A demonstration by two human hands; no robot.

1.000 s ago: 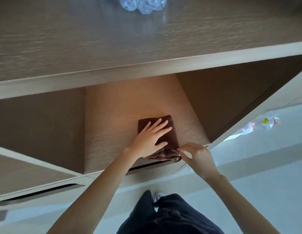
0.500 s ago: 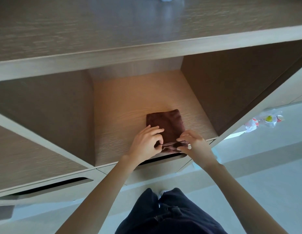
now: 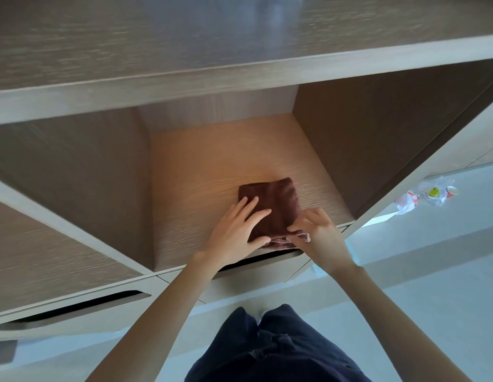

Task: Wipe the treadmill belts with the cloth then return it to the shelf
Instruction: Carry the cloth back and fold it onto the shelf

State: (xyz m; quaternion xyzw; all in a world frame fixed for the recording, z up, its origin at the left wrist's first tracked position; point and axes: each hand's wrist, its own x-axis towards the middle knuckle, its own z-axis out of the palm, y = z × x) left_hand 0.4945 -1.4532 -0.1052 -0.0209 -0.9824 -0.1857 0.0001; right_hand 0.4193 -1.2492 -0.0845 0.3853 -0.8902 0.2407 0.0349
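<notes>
Head view: since half a second ago the left hand (image 3: 237, 230) has uncurled and now lies flat on the folded brown cloth (image 3: 278, 199), probably pressing it smooth. Meanwhile the right hand (image 3: 319, 232) pinches its front edge, tidying the fold. It sits near the front of the shelf (image 3: 212, 166).

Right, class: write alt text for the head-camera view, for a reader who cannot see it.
A person's left hand presses flat on a folded brown cloth lying near the front edge of a wooden shelf, while the right hand pinches the cloth's near edge. A plastic bag lies on the pale floor to the right.
</notes>
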